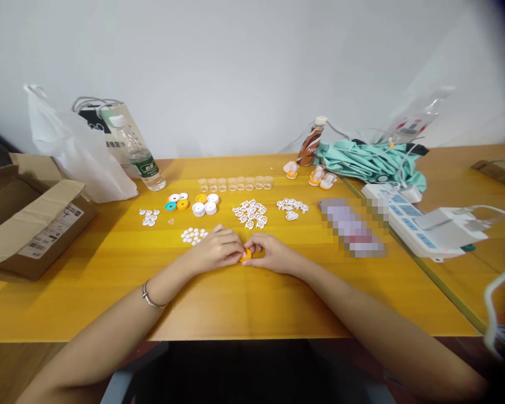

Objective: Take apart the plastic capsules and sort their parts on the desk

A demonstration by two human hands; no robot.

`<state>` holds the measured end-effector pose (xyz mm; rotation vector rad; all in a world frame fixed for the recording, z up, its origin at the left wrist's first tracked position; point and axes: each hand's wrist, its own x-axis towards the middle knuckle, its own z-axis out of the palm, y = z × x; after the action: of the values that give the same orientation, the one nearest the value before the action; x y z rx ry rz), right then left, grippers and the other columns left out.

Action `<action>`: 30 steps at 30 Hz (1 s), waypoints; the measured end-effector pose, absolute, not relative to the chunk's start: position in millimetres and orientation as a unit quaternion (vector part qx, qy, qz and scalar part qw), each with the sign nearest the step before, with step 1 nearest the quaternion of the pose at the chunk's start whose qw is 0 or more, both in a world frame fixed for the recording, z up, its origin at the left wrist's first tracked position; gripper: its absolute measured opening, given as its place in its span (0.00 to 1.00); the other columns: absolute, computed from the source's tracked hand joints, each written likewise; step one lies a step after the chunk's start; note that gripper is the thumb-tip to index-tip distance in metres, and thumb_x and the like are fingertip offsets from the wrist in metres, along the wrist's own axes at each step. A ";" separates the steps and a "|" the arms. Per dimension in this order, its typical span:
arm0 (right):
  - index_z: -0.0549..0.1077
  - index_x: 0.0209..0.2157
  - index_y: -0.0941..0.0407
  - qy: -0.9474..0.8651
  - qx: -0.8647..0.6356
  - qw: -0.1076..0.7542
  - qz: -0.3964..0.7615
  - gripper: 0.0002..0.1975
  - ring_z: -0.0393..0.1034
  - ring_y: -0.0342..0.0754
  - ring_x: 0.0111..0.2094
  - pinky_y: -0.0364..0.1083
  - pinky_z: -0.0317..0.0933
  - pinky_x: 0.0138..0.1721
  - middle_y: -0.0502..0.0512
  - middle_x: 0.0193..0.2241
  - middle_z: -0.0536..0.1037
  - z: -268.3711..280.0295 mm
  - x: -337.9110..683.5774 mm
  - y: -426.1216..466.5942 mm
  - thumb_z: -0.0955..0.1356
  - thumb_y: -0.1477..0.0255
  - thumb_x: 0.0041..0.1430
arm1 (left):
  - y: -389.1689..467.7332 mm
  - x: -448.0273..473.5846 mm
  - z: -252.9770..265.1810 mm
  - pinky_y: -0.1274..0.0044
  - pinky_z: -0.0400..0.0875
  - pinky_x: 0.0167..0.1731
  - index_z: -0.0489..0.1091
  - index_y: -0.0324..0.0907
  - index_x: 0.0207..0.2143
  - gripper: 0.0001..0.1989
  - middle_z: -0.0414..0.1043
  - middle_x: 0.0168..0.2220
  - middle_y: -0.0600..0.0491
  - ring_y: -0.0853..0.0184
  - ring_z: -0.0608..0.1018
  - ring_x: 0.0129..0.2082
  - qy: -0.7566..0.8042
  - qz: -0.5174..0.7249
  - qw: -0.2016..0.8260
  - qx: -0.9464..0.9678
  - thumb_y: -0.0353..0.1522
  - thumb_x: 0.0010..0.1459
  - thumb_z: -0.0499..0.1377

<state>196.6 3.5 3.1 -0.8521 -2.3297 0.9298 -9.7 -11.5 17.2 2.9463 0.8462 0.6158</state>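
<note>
Low over the table, my left hand (pixel 219 247) and my right hand (pixel 268 253) meet around a small orange round plastic part (pixel 246 255). Fingertips of both hands are closed on it, and they cover much of it. Something white shows on top of the part. Small white discs (pixel 191 235) lie just left of my left hand. Beyond my hands are a pile of white spoked plastic pieces (pixel 251 213) and a smaller group of white pieces (pixel 292 206). White, orange and teal round caps (pixel 198 209) sit in two clusters further left.
A row of clear cups (pixel 236 184) stands behind the parts. Left are a cardboard box (pixel 63 235), a plastic bag (pixel 73 151) and a water bottle (pixel 145 163). Right are a blurred phone-like object (pixel 351 227), a power strip (pixel 404 224), a drink bottle (pixel 311 145) and green fabric (pixel 366 163).
</note>
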 end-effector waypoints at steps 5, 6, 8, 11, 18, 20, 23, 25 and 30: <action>0.70 0.28 0.58 -0.855 -0.309 0.239 0.341 0.10 0.63 0.42 0.29 0.41 0.58 0.31 0.49 0.25 0.69 3.0 197.0 4.3 0.72 0.67 0.46 | -12.1 -7.1 17.9 0.76 0.60 0.37 0.71 0.41 0.33 0.06 0.71 0.31 0.53 0.70 0.71 0.33 0.316 0.213 0.132 0.915 0.32 0.57 0.55; 0.70 0.28 0.58 -0.856 -0.308 0.238 0.341 0.10 0.63 0.42 0.29 0.41 0.58 0.31 0.49 0.25 0.70 2.8 197.0 4.4 0.72 0.67 0.46 | -12.1 -6.4 18.2 0.76 0.61 0.37 0.71 0.41 0.32 0.05 0.72 0.30 0.53 0.70 0.71 0.33 0.320 0.224 0.159 0.907 0.31 0.56 0.55; 0.70 0.28 0.58 -0.855 -0.306 0.240 0.342 0.11 0.63 0.42 0.29 0.42 0.58 0.31 0.50 0.26 0.70 2.7 197.0 4.4 0.72 0.67 0.45 | -11.8 -5.3 18.3 0.76 0.63 0.37 0.71 0.40 0.31 0.05 0.72 0.30 0.53 0.70 0.72 0.33 0.328 0.256 0.210 0.885 0.31 0.55 0.56; 0.70 0.30 0.58 -0.854 -0.310 0.240 0.343 0.11 0.63 0.42 0.29 0.42 0.58 0.31 0.50 0.26 0.70 3.3 197.1 3.5 0.72 0.68 0.45 | -10.7 -4.7 16.5 0.77 0.65 0.35 0.71 0.38 0.29 0.05 0.72 0.29 0.52 0.70 0.72 0.31 0.355 0.306 0.277 0.838 0.32 0.54 0.58; 0.72 0.33 0.58 -0.850 -0.315 0.233 0.352 0.12 0.63 0.42 0.29 0.42 0.59 0.32 0.50 0.27 0.70 5.3 198.5 2.3 0.72 0.68 0.45 | -7.5 -6.4 12.0 0.80 0.63 0.27 0.70 0.37 0.29 0.09 0.71 0.26 0.54 0.73 0.70 0.26 0.425 0.340 0.370 0.753 0.35 0.53 0.59; 0.72 0.34 0.58 -0.850 -0.314 0.230 0.354 0.12 0.63 0.42 0.29 0.42 0.59 0.32 0.50 0.27 0.70 4.6 199.0 2.8 0.72 0.69 0.46 | -5.5 -9.3 14.6 0.81 0.63 0.26 0.70 0.37 0.29 0.09 0.71 0.26 0.54 0.73 0.70 0.26 0.441 0.352 0.359 0.743 0.35 0.52 0.59; 0.72 0.34 0.58 -0.848 -0.318 0.231 0.356 0.12 0.63 0.42 0.29 0.42 0.59 0.32 0.50 0.27 0.70 3.2 199.3 3.5 0.71 0.69 0.46 | 0.0 -20.1 23.6 0.81 0.61 0.25 0.69 0.37 0.28 0.09 0.71 0.26 0.55 0.74 0.69 0.24 0.469 0.375 0.329 0.729 0.36 0.51 0.59; 0.72 0.34 0.58 -0.846 -0.322 0.230 0.357 0.12 0.63 0.42 0.29 0.42 0.59 0.32 0.51 0.28 0.70 2.1 199.1 3.8 0.71 0.69 0.47 | 5.4 -33.6 33.5 0.81 0.60 0.24 0.69 0.38 0.27 0.10 0.71 0.26 0.55 0.74 0.68 0.23 0.499 0.385 0.301 0.715 0.37 0.50 0.58; 0.72 0.37 0.58 -0.841 -0.338 0.240 0.348 0.12 0.63 0.43 0.30 0.42 0.59 0.33 0.51 0.29 0.70 -0.8 197.5 4.3 0.69 0.69 0.49 | 16.7 -95.5 65.2 0.81 0.63 0.28 0.70 0.39 0.26 0.09 0.72 0.27 0.54 0.70 0.71 0.27 0.645 0.344 0.132 0.670 0.36 0.46 0.58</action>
<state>197.5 4.3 -0.8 -0.9255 -2.3011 0.9530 -95.5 16.7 65.2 1.9433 1.8706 0.9997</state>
